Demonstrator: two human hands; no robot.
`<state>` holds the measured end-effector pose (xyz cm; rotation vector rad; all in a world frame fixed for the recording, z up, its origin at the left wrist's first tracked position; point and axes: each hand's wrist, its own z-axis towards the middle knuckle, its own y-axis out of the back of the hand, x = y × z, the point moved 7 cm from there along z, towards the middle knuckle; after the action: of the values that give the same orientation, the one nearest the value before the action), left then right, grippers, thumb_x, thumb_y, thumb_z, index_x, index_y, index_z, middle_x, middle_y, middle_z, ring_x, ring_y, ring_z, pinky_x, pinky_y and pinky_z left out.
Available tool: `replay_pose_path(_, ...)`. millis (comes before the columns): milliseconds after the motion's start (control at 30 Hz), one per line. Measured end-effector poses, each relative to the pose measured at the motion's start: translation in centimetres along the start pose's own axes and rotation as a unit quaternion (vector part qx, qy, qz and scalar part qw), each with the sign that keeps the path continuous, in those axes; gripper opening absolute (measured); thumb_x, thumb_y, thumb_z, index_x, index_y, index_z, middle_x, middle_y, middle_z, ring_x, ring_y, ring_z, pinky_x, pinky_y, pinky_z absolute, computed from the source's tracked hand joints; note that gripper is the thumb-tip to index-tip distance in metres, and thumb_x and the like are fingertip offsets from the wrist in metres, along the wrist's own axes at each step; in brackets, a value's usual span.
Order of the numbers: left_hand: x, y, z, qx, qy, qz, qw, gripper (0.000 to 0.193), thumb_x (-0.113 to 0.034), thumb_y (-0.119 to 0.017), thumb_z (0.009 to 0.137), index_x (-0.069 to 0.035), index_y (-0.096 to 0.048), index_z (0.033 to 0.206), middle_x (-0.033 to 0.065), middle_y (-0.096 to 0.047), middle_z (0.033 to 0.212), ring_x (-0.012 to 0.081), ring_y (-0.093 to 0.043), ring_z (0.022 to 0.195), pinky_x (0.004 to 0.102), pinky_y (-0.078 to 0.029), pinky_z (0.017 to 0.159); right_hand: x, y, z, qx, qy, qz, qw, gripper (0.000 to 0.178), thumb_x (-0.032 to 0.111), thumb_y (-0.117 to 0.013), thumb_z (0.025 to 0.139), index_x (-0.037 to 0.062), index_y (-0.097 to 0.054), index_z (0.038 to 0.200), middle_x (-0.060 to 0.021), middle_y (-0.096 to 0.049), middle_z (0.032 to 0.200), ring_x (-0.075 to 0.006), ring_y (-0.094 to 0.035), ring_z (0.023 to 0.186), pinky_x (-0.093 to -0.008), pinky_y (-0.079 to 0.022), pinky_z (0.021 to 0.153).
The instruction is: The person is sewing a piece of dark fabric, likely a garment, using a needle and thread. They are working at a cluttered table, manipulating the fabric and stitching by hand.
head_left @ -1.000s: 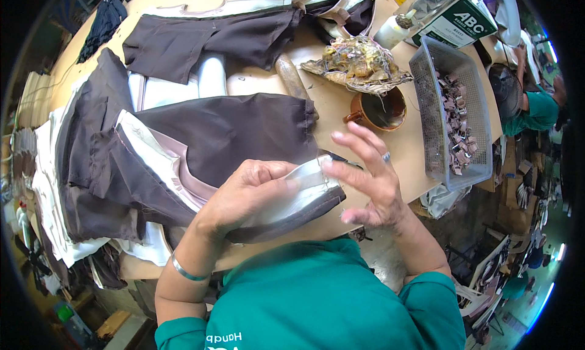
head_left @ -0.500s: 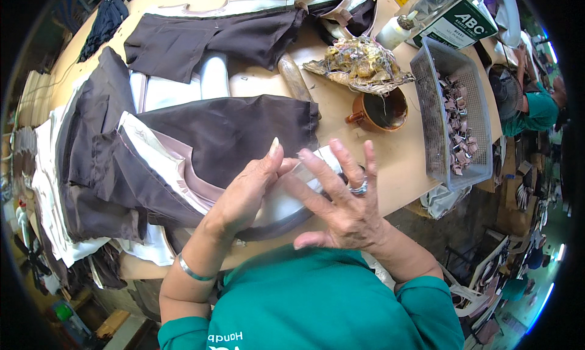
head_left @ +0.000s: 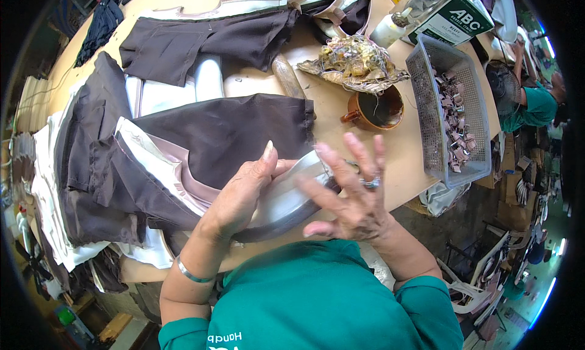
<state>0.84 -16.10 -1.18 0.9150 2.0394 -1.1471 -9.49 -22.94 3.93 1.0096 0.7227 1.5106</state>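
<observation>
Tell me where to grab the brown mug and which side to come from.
Probably best to take the brown mug by its handle, coming from the left and slightly near side. The handle sticks out that way, while the heap of scraps crowds the far rim and the mesh basket stands to the right.

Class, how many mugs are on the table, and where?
1: a brown mug, beyond the right hand and left of the grey mesh basket. Others may be hidden from view.
</observation>
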Motion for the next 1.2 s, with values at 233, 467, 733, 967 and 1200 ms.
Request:
replay_pose_path(233, 0.2, 0.4, 0.0, -0.01, -0.013, 0.003, 1.0, 0.065, -0.049, -0.027, 0.094, 0.007, -0.053, 0.114, 0.012, -0.06, 0.102, 0.0138, -0.054, 0.092, 0.0255, -0.042, 0.084, -0.8, 0.0, -0.3, -0.005, -0.018, -0.038, 0.999, 0.058, 0.066, -0.035, 0.08, 0.0223, -0.062, 0.105, -0.0086, -0.047, 0.125, -0.0336, -0.035, 0.122, -0.0557, -0.011, 0.105)
replay_pose_path(467, 0.1, 0.7, 0.5, -0.004, -0.043, 0.027, 0.999, 0.063, -0.047, -0.028, 0.094, 0.007, -0.054, 0.113, 0.0109, -0.061, 0.101, 0.0127, -0.055, 0.09, 0.0251, -0.042, 0.083, -1.7, 0.4, -0.5, -0.017, -0.042, -0.071, 0.996, 0.059, 0.066, -0.033, 0.08, 0.0214, -0.064, 0.101, -0.0077, -0.049, 0.123, -0.0325, -0.035, 0.122, -0.0573, -0.012, 0.104)
replay_pose_path(733, 0.2, 0.5, 0.6, -0.024, -0.033, 0.021, 0.999, 0.065, -0.047, -0.027, 0.094, 0.01, -0.049, 0.115, 0.0145, -0.058, 0.106, 0.0152, -0.055, 0.095, 0.0265, -0.043, 0.086, -1.8, -0.9, 0.8, -0.008, -0.049, -0.076, 0.996, 0.062, 0.069, -0.029, 0.079, 0.0239, -0.062, 0.107, -0.0084, -0.045, 0.127, -0.032, -0.032, 0.123, -0.054, -0.007, 0.106)
replay_pose_path(967, 0.1, 0.4, 0.6, -0.021, -0.043, 0.007, 0.999, 0.06, -0.043, -0.027, 0.095, 0.006, -0.053, 0.114, 0.0118, -0.06, 0.105, 0.0145, -0.053, 0.094, 0.027, -0.041, 0.086, -2.1, 0.6, 1.4, -0.037, -0.05, -0.029, 0.998, 0.065, 0.07, -0.031, 0.078, 0.021, -0.063, 0.106, -0.01, -0.046, 0.127, -0.0321, -0.033, 0.123, -0.0521, -0.008, 0.106)
replay_pose_path(1200, 0.3, 0.9, 0.6, -0.019, -0.027, 0.009, 0.999, 0.05, -0.036, -0.039, 0.093, 0.007, -0.052, 0.114, 0.0108, -0.061, 0.1, 0.0135, -0.054, 0.093, 0.0255, -0.042, 0.083, -2.2, 0.3, 0.7, -0.018, -0.037, -0.071, 0.997, 0.064, 0.07, -0.03, 0.078, 0.0217, -0.064, 0.103, -0.0099, -0.046, 0.126, -0.0313, -0.037, 0.12, -0.0543, -0.013, 0.104)
